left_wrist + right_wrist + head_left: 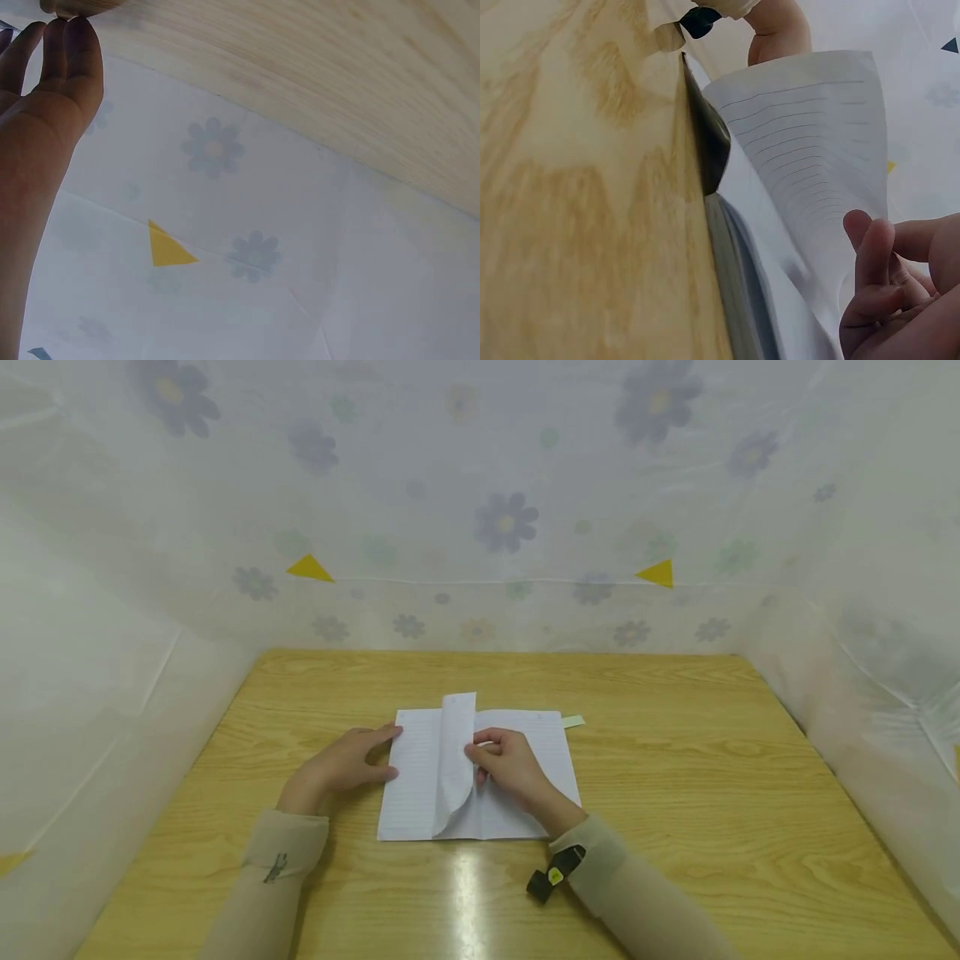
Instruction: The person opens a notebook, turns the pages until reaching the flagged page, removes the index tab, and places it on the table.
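An open notebook (411, 777) with lined white pages lies on the wooden table. One page (456, 735) stands raised near the middle, curving over toward the left half; its ruled lines show in the right wrist view. My right hand (510, 764) pinches the free edge of this page between thumb and finger, above the right half. At the left edge of the notebook, my left hand (345, 762) rests with thumb and fingers spread, fingertips touching the margin. In the left wrist view, the left hand (56, 90) shows relaxed fingers, while the notebook is mostly out of frame.
A pale green tab (573, 722) sticks out from the notebook's upper right edge. A black strap (557, 873) hangs at the right sleeve cuff. Flower-patterned sheeting (420, 510) with yellow triangles surrounds the table (675, 760) at the back and sides.
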Demonstrator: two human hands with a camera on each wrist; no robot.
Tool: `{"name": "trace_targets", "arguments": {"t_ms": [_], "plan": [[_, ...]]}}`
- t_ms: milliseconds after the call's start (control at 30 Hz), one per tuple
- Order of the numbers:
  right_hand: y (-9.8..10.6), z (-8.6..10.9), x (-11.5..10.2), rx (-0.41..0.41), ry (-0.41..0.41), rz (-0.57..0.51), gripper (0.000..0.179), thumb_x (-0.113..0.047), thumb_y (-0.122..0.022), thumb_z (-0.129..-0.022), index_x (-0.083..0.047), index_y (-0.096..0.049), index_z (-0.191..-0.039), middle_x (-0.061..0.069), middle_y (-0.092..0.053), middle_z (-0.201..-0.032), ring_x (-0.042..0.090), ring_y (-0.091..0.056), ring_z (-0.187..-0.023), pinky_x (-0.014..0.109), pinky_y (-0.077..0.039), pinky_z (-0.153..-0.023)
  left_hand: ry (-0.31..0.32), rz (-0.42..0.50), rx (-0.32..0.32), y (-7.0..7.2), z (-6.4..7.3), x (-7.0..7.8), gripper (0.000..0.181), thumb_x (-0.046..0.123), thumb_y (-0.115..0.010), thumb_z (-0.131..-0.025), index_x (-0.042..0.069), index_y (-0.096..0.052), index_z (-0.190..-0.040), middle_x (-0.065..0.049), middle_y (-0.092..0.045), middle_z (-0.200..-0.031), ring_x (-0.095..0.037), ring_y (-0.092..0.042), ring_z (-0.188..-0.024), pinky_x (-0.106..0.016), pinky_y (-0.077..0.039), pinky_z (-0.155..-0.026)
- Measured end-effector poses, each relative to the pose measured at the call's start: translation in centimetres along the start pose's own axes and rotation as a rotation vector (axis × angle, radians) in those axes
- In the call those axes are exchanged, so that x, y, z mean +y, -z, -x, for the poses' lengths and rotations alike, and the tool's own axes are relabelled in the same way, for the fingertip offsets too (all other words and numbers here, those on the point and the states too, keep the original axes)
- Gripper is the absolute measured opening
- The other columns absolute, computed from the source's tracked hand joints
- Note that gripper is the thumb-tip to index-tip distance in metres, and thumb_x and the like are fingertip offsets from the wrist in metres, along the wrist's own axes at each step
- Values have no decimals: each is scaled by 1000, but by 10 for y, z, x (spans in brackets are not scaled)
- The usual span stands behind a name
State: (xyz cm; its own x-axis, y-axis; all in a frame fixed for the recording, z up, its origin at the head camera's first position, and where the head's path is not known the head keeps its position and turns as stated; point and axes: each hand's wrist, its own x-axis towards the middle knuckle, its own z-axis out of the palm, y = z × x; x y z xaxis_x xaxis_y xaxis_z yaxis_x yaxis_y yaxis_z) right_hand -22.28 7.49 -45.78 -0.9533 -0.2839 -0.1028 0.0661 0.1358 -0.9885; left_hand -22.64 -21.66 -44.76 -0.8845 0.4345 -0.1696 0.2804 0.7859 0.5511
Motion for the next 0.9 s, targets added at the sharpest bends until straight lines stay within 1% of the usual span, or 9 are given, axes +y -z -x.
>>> {"name": "trace_targets", "arguments": {"t_ms": [133,333,500,700,767,900], "plan": [[-3,0,1,-5,-15,7,19,-14,-67,-95,1,-65,-107,4,-65,-64,13,-54,-46,21,-37,-44,-2,3,0,0,0,-1,73,30,-71,-92,10,-37,-153,-20,-39,-152,-42,-34,-138,-58,-28,-112],[-6,-1,3,11,-29,-18,18,-18,-66,-96,0,-69,-99,6,-66,-72,11,-45,-44,22,-37,-43,-21,12,3,0,0,0,72,28,-71,-92,8,-38,-153,-21,-40,-151,-41,-35,-138,-56,-28,-112],[-7,-1,1,21,-20,-37,24,-24,-63,-99,0,-70,-97,5,-67,-76,11,-47,-43,22,-38,-43,-30,6,2,1,0,1,70,28,-71,-93,8,-39,-152,-21,-41,-150,-42,-36,-137,-57,-29,-112],[-8,-1,1,4,-27,-36,29,-28,-60,-100,-1,-71,-100,7,-68,-81,11,-48,-42,22,-36,-43,-37,2,4,2,0,1,69,28,-70,-94,7,-39,-152,-21,-42,-149,-42,-37,-135,-57,-30,-111],[-8,-1,1,-3,-28,-37,30,-29,-59,-101,-1,-71,-101,6,-67,-75,11,-47,-42,22,-36,-42,-34,2,5,2,0,1,69,29,-69,-94,8,-39,-152,-21,-42,-149,-42,-37,-135,-58,-30,-111],[-10,0,1,-22,-33,-44,36,-34,-58,-101,1,-70,-100,4,-57,-56,12,-47,-40,23,-35,-41,-27,3,4,2,1,2,69,29,-69,-94,8,-39,-152,-21,-43,-149,-43,-37,-135,-58,-30,-110]]}}
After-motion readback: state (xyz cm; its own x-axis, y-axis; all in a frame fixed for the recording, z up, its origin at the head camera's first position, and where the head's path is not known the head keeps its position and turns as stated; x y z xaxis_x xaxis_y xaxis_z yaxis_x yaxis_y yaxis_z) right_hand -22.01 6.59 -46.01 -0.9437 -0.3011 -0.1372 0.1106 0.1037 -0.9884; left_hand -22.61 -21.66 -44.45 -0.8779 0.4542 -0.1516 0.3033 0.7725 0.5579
